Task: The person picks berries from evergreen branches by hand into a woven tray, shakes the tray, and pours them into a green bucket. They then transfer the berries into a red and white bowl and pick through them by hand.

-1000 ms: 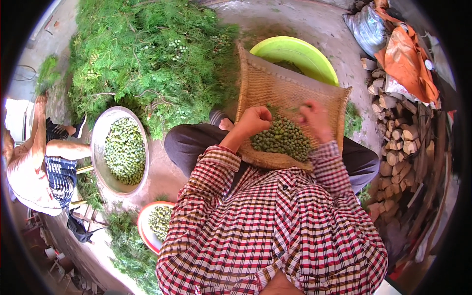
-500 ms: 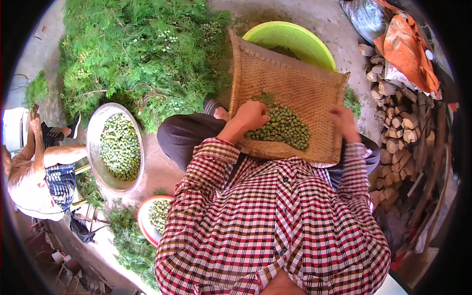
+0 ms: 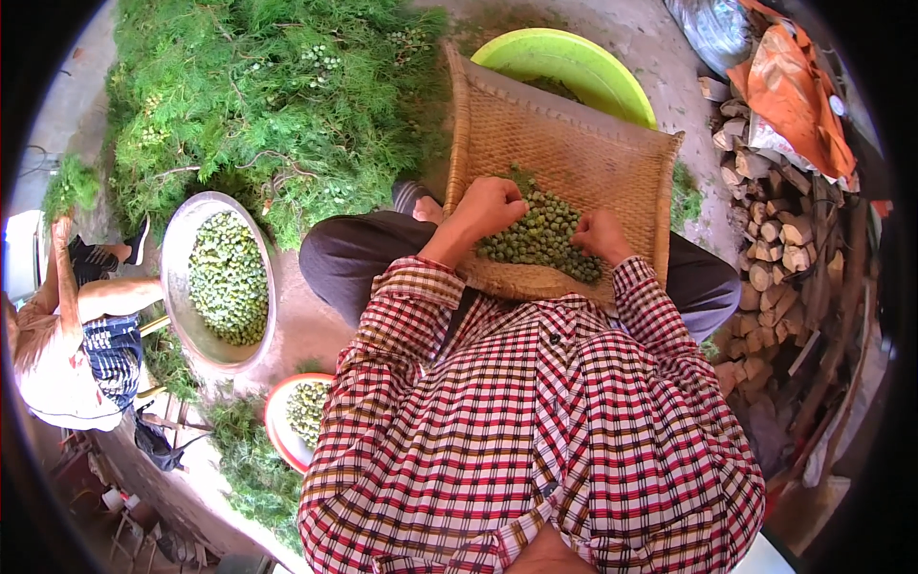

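The two hands are apart, fingers curled: the left hand (image 3: 492,206) at the berry pile's ten o'clock edge, the right hand (image 3: 601,236) at three; whether either pinches anything, I cannot tell. The green berries (image 3: 543,234) lie between them in the near half of a woven tray (image 3: 574,143), set across the lap, probably so neither hand must support it. From the tray, a yellow-green basin (image 3: 622,86) sits at twelve, cut branches (image 3: 258,105) at ten, and a berry-filled metal bowl (image 3: 173,277) near nine, perhaps for easy reach.
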Demonstrator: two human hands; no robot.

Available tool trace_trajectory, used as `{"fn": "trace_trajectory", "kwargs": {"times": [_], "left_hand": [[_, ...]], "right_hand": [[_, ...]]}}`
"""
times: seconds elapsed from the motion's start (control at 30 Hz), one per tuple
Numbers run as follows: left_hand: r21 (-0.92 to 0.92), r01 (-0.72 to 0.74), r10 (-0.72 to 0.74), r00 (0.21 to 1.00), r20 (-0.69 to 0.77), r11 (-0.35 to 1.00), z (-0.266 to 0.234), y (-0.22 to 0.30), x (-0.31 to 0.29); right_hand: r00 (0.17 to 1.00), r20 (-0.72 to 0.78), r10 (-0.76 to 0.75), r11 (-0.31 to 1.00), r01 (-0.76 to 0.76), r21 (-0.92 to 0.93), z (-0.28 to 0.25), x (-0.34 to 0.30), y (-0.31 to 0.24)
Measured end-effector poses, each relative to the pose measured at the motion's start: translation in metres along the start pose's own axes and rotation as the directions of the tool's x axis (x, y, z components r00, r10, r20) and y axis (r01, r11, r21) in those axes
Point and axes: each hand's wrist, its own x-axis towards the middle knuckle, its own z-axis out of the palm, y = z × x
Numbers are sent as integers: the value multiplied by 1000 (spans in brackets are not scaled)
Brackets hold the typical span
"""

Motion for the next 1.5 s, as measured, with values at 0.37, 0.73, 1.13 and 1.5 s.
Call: {"fn": "trace_trajectory", "kwargs": {"times": [0.37,0.73,1.13,1.5], "left_hand": [[41,-4,4,1000,7,999,10,-9,0],[70,-25,28,999,-41,997,2,-19,0],[-312,-109,84,992,-94,944,14,-10,-3],[-834,-18,-280,937,-206,552,-8,1,4]], "right_hand": [[997,-62,-47,934,22,-356,44,-12,-23],[982,-56,-178,978,183,97,-1,-1,-1],[935,-336,-112,778,293,556,-76,-19,-8],[794,-605,58,960,-211,-184,-152,-19,72]]}}
